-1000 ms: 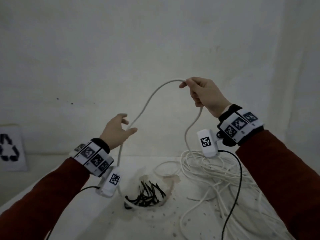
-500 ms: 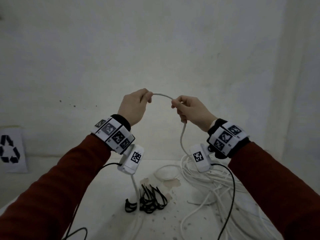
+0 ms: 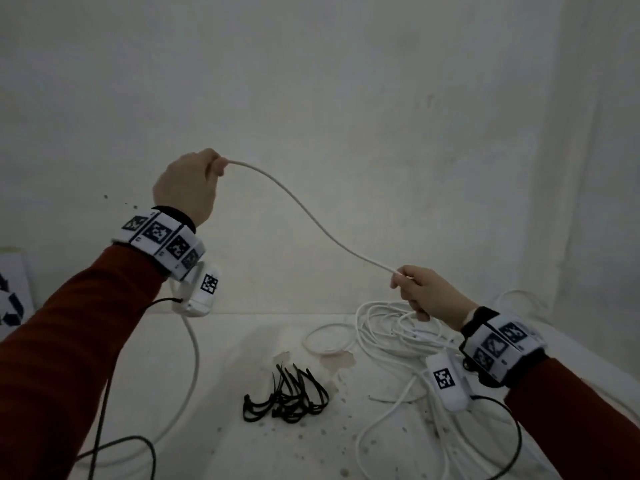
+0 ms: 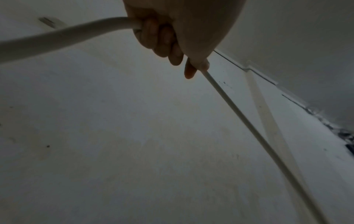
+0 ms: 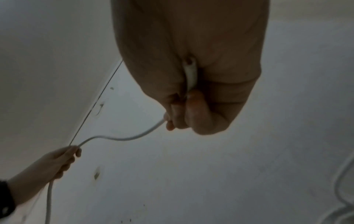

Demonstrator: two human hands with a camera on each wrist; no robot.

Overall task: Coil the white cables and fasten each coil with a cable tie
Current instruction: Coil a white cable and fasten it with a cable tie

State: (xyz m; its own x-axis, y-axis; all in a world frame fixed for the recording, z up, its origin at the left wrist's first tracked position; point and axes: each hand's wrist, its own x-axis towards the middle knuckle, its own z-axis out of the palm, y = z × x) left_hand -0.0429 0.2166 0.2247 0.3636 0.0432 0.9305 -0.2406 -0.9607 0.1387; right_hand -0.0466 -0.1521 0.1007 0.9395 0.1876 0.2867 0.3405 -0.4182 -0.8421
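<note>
Above the table, left hand [image 3: 188, 188] & right hand [image 3: 424, 294] each grip the thin white round cable [image 3: 311, 216]; looks light, springy; best held near the ends.

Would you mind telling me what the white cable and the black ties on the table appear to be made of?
White cable: likely smooth, matte plastic-sheathed wire; it bends in soft curves between both hands. Black cable ties: probably nylon-like plastic; thin, springy strips holding curved shapes. Dim light leaves the finish uncertain.
</note>
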